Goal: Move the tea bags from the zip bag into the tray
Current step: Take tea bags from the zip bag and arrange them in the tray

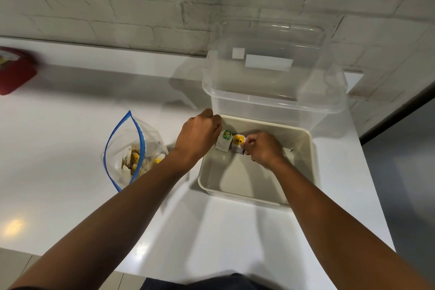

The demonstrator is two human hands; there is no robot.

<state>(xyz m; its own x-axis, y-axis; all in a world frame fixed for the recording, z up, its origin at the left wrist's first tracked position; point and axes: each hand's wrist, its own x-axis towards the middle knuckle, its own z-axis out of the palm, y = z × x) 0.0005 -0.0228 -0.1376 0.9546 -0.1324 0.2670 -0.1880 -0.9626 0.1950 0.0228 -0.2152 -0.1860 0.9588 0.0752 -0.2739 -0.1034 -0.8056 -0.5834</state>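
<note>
Now right fingers pinched on yellow-tagged tea bag; left fingers curled beside green-tagged tea bag

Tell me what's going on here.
A person is setting tea bags into a beige tray. The left hand holds a green-tagged tea bag and the right hand pinches a yellow-tagged tea bag, both at the tray's far-left corner. More tea bags sit in the open zip bag to the left. A clear bin stands behind the tray.
</note>
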